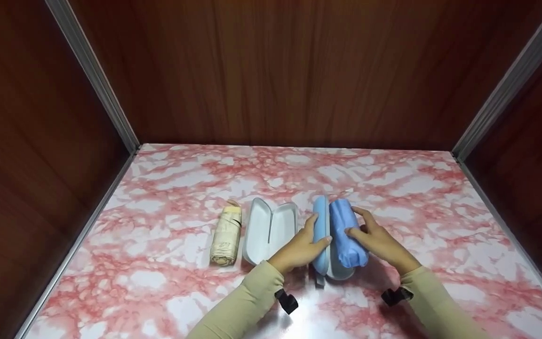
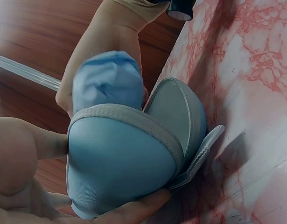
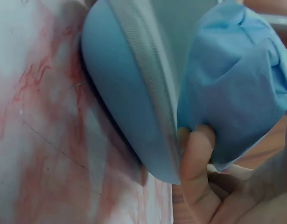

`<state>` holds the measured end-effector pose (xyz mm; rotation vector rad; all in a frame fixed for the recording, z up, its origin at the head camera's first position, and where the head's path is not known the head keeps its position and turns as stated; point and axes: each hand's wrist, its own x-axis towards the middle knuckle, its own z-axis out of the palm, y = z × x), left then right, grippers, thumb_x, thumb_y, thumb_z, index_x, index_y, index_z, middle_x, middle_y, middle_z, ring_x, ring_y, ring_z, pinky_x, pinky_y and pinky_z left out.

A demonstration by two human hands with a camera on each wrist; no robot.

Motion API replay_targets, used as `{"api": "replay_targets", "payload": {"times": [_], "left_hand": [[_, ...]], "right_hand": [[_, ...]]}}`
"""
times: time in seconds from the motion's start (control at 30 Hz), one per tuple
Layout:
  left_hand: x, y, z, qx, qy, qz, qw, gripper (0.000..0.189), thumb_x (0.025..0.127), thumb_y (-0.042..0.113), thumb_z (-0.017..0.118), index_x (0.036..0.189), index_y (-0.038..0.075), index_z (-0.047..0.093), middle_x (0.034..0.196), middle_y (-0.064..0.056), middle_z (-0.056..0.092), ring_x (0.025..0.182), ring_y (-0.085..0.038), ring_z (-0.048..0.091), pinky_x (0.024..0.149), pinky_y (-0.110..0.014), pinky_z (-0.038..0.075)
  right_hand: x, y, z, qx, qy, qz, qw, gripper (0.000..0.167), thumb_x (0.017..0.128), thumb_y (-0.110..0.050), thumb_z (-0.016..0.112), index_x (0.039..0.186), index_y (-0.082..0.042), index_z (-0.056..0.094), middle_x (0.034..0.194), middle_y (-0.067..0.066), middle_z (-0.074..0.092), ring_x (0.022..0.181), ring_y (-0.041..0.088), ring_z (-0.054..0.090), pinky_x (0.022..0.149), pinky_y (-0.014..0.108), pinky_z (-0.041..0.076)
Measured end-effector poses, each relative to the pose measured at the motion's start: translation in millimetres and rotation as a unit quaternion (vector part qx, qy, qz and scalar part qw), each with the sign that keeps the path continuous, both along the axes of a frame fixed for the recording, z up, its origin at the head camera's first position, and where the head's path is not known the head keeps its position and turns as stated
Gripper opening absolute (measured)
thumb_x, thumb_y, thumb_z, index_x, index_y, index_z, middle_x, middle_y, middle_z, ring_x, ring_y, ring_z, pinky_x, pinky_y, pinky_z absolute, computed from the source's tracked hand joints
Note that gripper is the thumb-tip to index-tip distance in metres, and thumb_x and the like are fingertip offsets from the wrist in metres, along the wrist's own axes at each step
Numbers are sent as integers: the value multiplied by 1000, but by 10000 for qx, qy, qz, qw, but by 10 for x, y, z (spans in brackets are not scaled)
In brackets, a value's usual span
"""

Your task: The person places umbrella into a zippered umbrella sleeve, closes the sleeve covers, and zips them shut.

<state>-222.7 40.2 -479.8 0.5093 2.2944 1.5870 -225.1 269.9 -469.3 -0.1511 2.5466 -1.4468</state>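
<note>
My left hand (image 1: pixel 301 247) holds one half of an open light-blue zip case (image 1: pixel 321 235), thumb on one side and fingers around the other. That half stands tilted up, while the other half lies on the table. Over the lower half, my right hand (image 1: pixel 381 240) grips a rolled blue folding umbrella (image 1: pixel 346 233), which leans beside the raised half. In the left wrist view, the umbrella's bunched fabric end (image 2: pixel 108 79) shows above the case rim. A finger of the right hand (image 3: pixel 197 168) presses near the case edge in the right wrist view.
Left of the blue case lies a second open case (image 1: pixel 282 226) with a pale interior. Beside it is a cream folding umbrella (image 1: pixel 226 235) with a yellow end. Brown wood-grain panels (image 1: pixel 275 75) enclose the red-and-white marbled table (image 1: pixel 158 292) at the back and sides.
</note>
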Motion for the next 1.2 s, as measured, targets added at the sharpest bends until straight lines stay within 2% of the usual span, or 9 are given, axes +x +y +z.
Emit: {"api": "replay_targets", "payload": {"times": [0.2,0.4,0.6,0.77,0.87,1.07,1.2], "left_hand": [[-11,-4,-3,61,-4,-127,9999,77,102,32,56,159,3,12,151,-29,35,137,-36,39,113,-47,32],[-15,-17,11,-18,82,-136,9999,76,103,32,55,159,2,13,151,-30,35,137,-36,38,113,-47,32],[-3,-17,39,25,117,-142,9998,77,102,32,56,159,3,13,151,-30,35,137,-36,39,113,-48,32],[7,-11,43,35,98,-137,9999,77,102,33,55,159,3,13,149,-30,36,134,-37,41,110,-48,35],[12,-5,36,67,139,-143,9998,77,103,32,55,158,1,13,149,-31,35,135,-37,41,110,-48,35],[9,15,47,112,153,-117,9998,76,103,31,55,158,-1,13,152,-31,33,138,-37,37,113,-47,32],[2,19,32,112,168,-136,9997,77,102,31,56,158,-1,13,153,-30,33,137,-36,39,112,-47,33]], "right_hand": [[-16,-69,-56,444,410,100,9981,75,98,-39,63,157,-13,22,118,22,61,93,27,67,78,41,56],[-30,-126,-99,764,796,63,9939,76,98,-36,63,156,-11,22,125,29,60,98,31,68,81,46,56],[-52,-188,-176,1433,1421,71,9794,80,95,-35,65,155,-4,23,131,33,55,107,39,63,88,54,52],[-60,-250,-227,1843,1741,71,9673,83,93,-33,65,155,1,23,133,35,53,112,44,60,89,58,49],[-62,-288,-249,2078,1798,17,9615,83,93,-36,65,154,3,24,130,36,54,111,46,60,86,59,50],[-73,-325,-250,2459,1611,-50,9558,86,92,-49,64,151,4,28,123,38,53,99,47,62,81,59,51],[-75,-286,-241,2442,1653,43,9555,81,92,-50,65,146,3,36,122,36,55,100,45,62,82,58,50]]}}
